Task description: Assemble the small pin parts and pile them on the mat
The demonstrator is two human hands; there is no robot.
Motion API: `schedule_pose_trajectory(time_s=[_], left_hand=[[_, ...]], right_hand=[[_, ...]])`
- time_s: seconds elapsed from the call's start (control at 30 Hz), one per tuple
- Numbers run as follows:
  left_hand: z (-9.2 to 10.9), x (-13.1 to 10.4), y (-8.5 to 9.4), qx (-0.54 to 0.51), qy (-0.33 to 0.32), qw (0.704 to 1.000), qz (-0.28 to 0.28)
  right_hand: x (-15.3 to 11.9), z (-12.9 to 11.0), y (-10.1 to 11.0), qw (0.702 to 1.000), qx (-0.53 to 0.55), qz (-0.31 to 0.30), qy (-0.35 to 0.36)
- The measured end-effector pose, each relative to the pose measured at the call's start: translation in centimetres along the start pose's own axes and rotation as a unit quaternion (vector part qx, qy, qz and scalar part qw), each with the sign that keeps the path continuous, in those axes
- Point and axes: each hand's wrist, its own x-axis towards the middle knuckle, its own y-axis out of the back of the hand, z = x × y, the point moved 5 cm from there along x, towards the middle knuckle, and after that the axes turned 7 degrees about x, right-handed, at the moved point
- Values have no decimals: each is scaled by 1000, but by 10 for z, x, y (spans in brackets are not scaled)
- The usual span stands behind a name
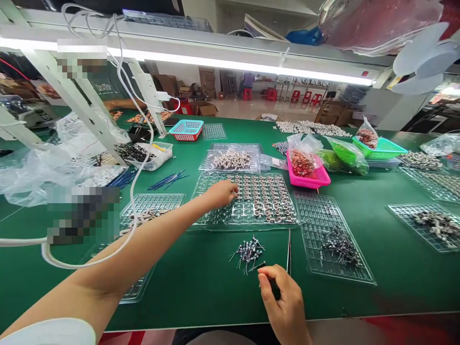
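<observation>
My left hand (222,193) reaches over the clear plastic tray (212,218), which holds rows of small round beige-and-white parts (268,196). Its fingers are curled together at the edge of the filled rows; what they hold, if anything, is hidden. Near the front edge of the table, my right hand (285,302) has thumb and forefinger pinched together. A small dark piece with a thin wire lies right at those fingertips, but whether it is gripped is unclear. Just beyond is a pile of small components with thin wire leads (248,251). Metal tweezers (289,249) lie right of the pile.
A tray of loose white parts (232,160) stands behind. To the right are a pink basket (309,181), a tray of wired components (339,247) and a tray of beige parts (436,224). A white cable (134,201) hangs across the left side. A co-worker is at back left.
</observation>
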Motion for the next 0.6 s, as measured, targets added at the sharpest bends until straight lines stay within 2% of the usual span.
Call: schedule_pose_trajectory(time_s=[0.2,0.3,0.47,0.6], left_hand=[[-4,27,-9,-25,-7,992,-127],[-7,35,-9,-43,-23,984,-169],[-9,38,-6,-78,-35,982,-170],[-9,33,5,-146,-11,983,-111]], right_hand=[[0,-1,-2,1000,5,-5,4],[-1,0,-3,1000,11,-12,-3],[-1,1,-4,1000,13,-14,-4],[-1,2,-4,1000,14,-10,-6]])
